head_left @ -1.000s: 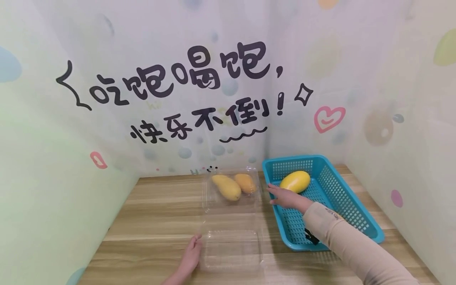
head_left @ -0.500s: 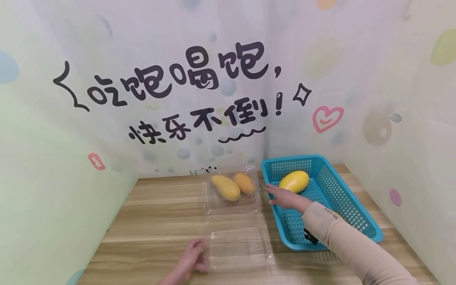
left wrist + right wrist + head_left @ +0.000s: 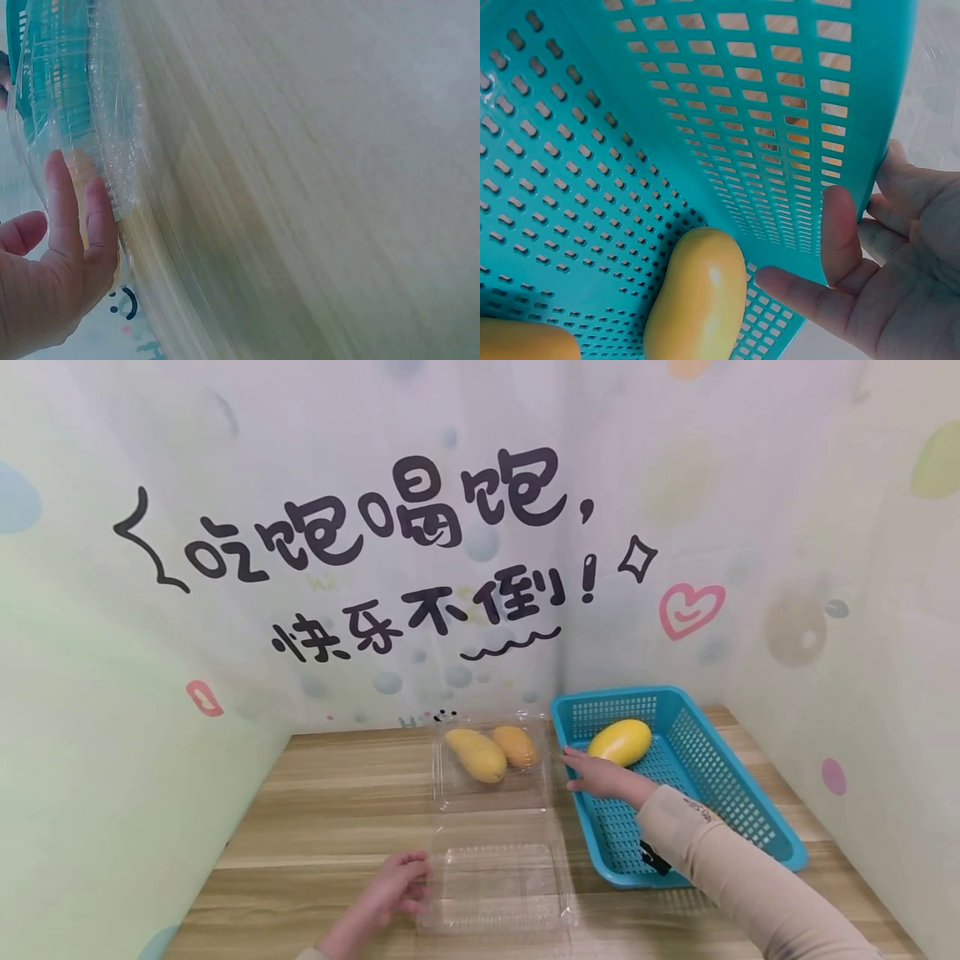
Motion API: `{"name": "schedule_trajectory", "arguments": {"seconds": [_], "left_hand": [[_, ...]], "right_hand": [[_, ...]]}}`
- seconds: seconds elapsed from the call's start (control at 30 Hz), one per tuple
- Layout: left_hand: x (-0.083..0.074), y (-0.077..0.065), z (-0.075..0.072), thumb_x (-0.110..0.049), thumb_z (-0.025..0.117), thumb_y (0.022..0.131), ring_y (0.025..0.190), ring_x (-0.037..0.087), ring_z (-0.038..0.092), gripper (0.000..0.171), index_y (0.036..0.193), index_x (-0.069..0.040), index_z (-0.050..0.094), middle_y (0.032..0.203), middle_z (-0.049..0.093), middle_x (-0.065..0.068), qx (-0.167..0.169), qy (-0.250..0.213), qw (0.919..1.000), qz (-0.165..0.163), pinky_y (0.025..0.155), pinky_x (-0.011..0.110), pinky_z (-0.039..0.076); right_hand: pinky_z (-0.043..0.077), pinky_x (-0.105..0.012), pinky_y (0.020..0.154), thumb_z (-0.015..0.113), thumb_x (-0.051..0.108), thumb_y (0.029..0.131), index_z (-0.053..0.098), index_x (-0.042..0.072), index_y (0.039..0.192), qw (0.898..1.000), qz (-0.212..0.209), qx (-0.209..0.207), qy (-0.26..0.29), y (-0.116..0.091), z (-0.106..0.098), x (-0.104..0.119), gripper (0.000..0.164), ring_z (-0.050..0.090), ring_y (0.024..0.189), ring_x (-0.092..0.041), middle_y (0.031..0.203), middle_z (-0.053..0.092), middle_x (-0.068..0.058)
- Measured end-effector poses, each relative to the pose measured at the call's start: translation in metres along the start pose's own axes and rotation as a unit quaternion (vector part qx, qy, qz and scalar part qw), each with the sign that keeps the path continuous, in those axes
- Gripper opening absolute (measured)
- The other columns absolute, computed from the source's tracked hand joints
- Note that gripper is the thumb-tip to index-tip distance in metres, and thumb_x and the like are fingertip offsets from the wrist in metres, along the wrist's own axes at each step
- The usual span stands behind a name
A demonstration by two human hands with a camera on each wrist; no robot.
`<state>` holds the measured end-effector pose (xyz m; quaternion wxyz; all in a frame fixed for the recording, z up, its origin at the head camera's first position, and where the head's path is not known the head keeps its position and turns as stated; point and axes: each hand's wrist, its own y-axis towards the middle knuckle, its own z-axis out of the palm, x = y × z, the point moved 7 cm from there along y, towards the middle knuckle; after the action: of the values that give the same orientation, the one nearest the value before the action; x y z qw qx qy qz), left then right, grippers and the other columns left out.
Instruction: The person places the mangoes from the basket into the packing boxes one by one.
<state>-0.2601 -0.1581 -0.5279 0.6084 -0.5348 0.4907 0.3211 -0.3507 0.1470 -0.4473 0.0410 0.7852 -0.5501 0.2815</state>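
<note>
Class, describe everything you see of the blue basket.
The basket is rectangular, open-topped and plastic-looking, with a smooth rim and perforated walls and floor. It sits upright on the table, holding at least two yellow fruits. The right hand is at its left rim, contact unclear; the sleeve hides part of it.

A wood-grain counter [image 3: 337,827] meets a pale printed backdrop [image 3: 450,402] at its back and 2 sides. 2 rows of black Chinese lettering [image 3: 431,596] cross the rear, a wavy line [image 3: 512,646] under the lower row. To their right are a 4-pointed star [image 3: 639,559], a pink smiling heart [image 3: 692,610] and, lower, a purple spot [image 3: 834,777].
</note>
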Motion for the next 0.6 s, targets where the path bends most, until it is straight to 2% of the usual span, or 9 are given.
{"name": "schedule_trajectory", "arguments": {"seconds": [0.17, 0.33, 0.5, 0.6], "left_hand": [[0.001, 0.0, -0.002, -0.012, 0.048, 0.092, 0.075, 0.018, 0.057, 0.03, 0.111, 0.011, 0.044, 0.098, 0.051, 0.014, 0.0, 0.013, 0.9998, -0.015, 0.06, 0.028, 0.056], [-0.001, 0.0, -0.001, -0.012, 0.047, 0.093, 0.076, 0.018, 0.057, 0.029, 0.11, 0.011, 0.044, 0.1, 0.05, 0.016, 0.006, 0.024, 0.9995, -0.018, 0.058, 0.025, 0.056], [-0.002, 0.001, 0.001, -0.011, 0.047, 0.092, 0.078, 0.019, 0.057, 0.032, 0.113, 0.013, 0.042, 0.104, 0.05, 0.02, 0.014, 0.02, 0.9996, -0.017, 0.059, 0.026, 0.056], [-0.002, 0.002, 0.001, -0.011, 0.047, 0.092, 0.078, 0.019, 0.057, 0.032, 0.112, 0.013, 0.042, 0.105, 0.05, 0.02, 0.016, 0.018, 0.9996, -0.014, 0.059, 0.026, 0.056]], "right_hand": [[0.026, -0.05, 0.108, 0.049, 0.014, 0.094, 0.027, -0.002, 0.141, 1.0, -0.002, 0.001, 0.003, 0.001, 0.002, 0.001, 0.054, 0.019, 0.135, -0.037, 0.15, 0.014, -0.02], [0.028, -0.049, 0.107, 0.049, 0.014, 0.094, 0.027, -0.001, 0.142, 1.0, -0.002, 0.004, -0.003, 0.001, 0.002, 0.0, 0.055, 0.02, 0.135, -0.037, 0.151, 0.014, -0.02], [0.024, -0.052, 0.108, 0.047, 0.027, 0.096, 0.026, -0.002, 0.142, 0.999, -0.013, 0.03, 0.005, -0.002, -0.005, 0.002, 0.058, 0.018, 0.135, -0.04, 0.15, 0.015, -0.021], [0.022, -0.055, 0.107, 0.041, 0.034, 0.097, 0.027, -0.005, 0.14, 0.999, -0.031, 0.024, 0.02, -0.003, -0.018, -0.002, 0.059, 0.019, 0.133, -0.043, 0.148, 0.017, -0.026]]}}
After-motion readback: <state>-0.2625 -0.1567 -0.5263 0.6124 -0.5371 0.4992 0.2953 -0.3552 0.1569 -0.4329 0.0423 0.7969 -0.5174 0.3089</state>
